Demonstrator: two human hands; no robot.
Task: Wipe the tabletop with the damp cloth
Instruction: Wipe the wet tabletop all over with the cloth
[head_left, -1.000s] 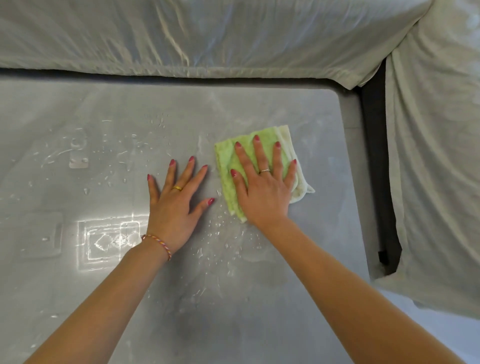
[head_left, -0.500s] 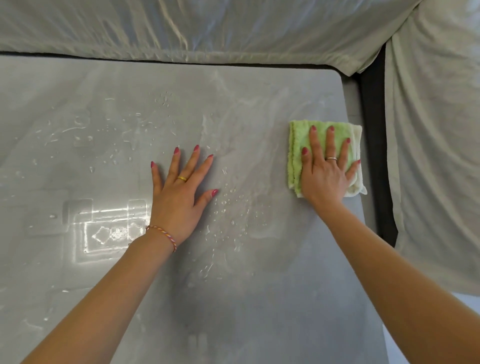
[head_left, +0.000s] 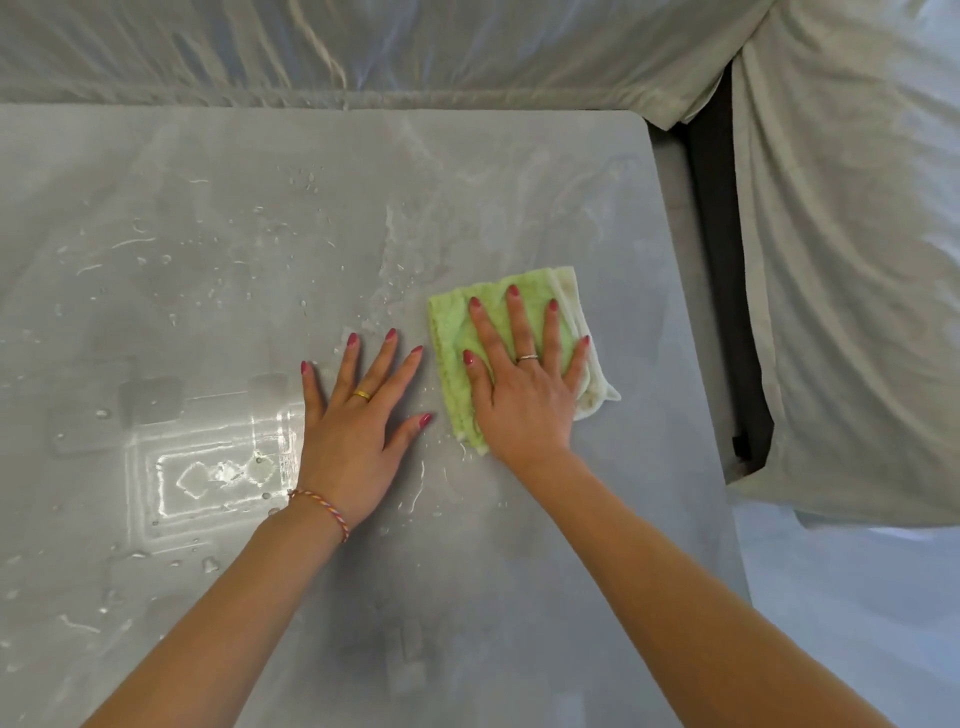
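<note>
Head view: cloth (head_left: 457, 332) under right hand (head_left: 522, 400)

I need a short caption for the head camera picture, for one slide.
Right hand presses a folded green cloth flat on the wet grey tabletop; left hand rests flat beside it.

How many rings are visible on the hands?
2: a gold ring on the left hand, a silver ring on the right hand, which presses the cloth.

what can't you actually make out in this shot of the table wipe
Head view only:
- Tabletop under the cloth: hidden by cloth and right hand.
- Surface beneath the flat left hand: covered.
- Table's left and near edges: cut off by the frame.
- What the draped sheets cover: concealed.
</note>
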